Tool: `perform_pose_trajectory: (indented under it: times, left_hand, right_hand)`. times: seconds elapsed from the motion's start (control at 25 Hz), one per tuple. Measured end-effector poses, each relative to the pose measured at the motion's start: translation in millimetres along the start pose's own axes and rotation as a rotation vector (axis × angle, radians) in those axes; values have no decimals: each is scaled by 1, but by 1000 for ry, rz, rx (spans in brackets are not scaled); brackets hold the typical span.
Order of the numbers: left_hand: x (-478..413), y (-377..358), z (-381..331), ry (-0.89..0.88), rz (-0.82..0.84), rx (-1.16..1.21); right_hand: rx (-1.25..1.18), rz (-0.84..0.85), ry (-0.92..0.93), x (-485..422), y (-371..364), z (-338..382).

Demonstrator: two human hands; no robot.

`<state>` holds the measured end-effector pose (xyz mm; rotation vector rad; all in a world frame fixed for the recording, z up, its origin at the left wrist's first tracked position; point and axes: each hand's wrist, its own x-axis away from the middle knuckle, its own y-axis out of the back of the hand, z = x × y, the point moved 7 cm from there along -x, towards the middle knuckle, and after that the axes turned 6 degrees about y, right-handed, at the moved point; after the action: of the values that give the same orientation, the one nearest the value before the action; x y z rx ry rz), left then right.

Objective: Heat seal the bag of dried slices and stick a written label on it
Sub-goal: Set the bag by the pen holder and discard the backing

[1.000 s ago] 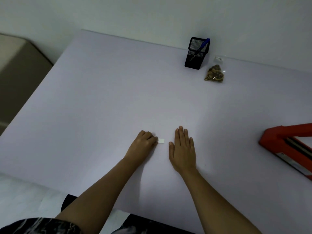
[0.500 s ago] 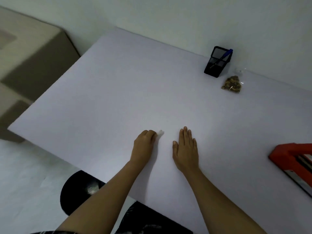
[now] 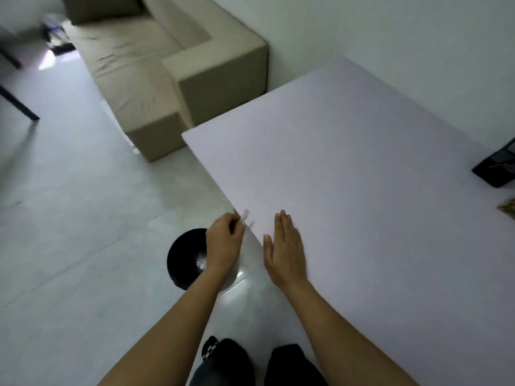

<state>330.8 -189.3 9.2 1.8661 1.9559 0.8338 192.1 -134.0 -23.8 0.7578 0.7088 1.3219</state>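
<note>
My left hand (image 3: 224, 240) pinches a small white paper strip (image 3: 245, 215) and hangs just past the table's left edge, above a black bin (image 3: 185, 257) on the floor. My right hand (image 3: 284, 246) lies flat, fingers straight, on the pale table (image 3: 362, 176) near that edge. At the far right border only a sliver of the bag of dried slices (image 3: 508, 210) shows. The black mesh pen holder (image 3: 498, 169) is cut off by the frame just above it. The heat sealer is out of view.
A beige sofa (image 3: 172, 68) stands on the pale floor beyond the table's left corner. A dark table leg (image 3: 16, 103) crosses the far left. My dark shoes (image 3: 250, 363) show at the bottom beside the table edge.
The view has swung left, so the sealer and most of the bag left the frame. My left hand carried the paper strip off the table to above the bin. The right hand stayed flat.
</note>
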Motion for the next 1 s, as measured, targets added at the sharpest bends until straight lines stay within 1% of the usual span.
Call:
perform_pose_trajectory:
  times: [0.08, 0.2, 0.28, 0.4, 0.52, 0.76, 0.84, 1.0]
  left_hand:
    - [-12, 41, 39, 123, -68, 52]
    - [-28, 76, 89, 235, -71, 98]
    - [-43, 93, 128, 284, -76, 120]
    - [-69, 92, 192, 346, -89, 132]
    - [-94, 64, 256, 396, -62, 56]
    - [-144, -43, 422, 497, 15, -84]
    - [-155, -71, 465, 523, 15, -109]
    - [-178, -124, 529, 503, 58, -160]
  right_hand:
    - [-20, 34, 93, -6, -31, 45]
    - [-1, 101, 172, -12, -82, 85]
    - [11, 164, 187, -15, -126, 96]
    - [41, 246, 162, -24, -192, 84]
    - [110, 315, 159, -33, -257, 53]
    - [246, 463, 138, -45, -417, -48]
    - [266, 474, 124, -46, -457, -77]
    - [326, 473, 78, -50, -520, -133]
